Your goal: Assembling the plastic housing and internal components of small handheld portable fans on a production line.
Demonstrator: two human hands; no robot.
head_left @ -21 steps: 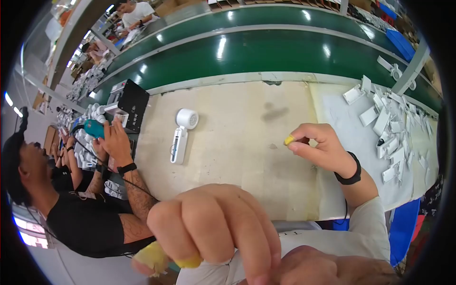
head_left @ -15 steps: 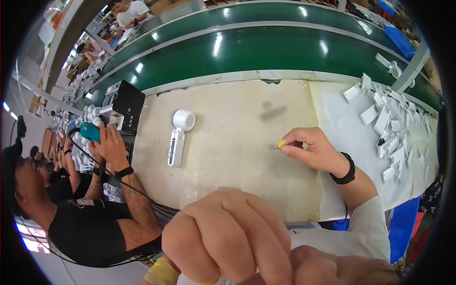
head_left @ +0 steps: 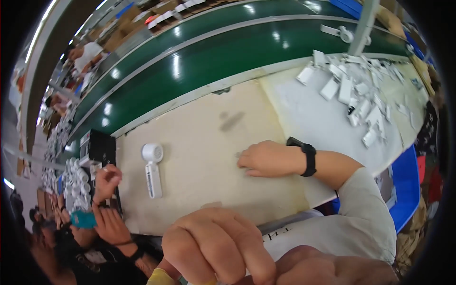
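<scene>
While the left hand [head_left: 216,244] curled close up and the right hand [head_left: 270,159] bent over the worktable [head_left: 202,137], neither grip readable, white fan [head_left: 152,153] lay on its left: likely light, stiff, slick; best held by handle [head_left: 153,181].

The right arm bends at the elbow, and its bare forearm [head_left: 335,163] runs leftward to the right hand [head_left: 273,159], which lies low with its back upward and its fingers curled, tips pointing left. The left hand [head_left: 213,247] looms large at the lower middle, close to the camera, knuckles up and fingers folded downward; its fingertips are hidden, so whether it grips anything is hard to say.
</scene>
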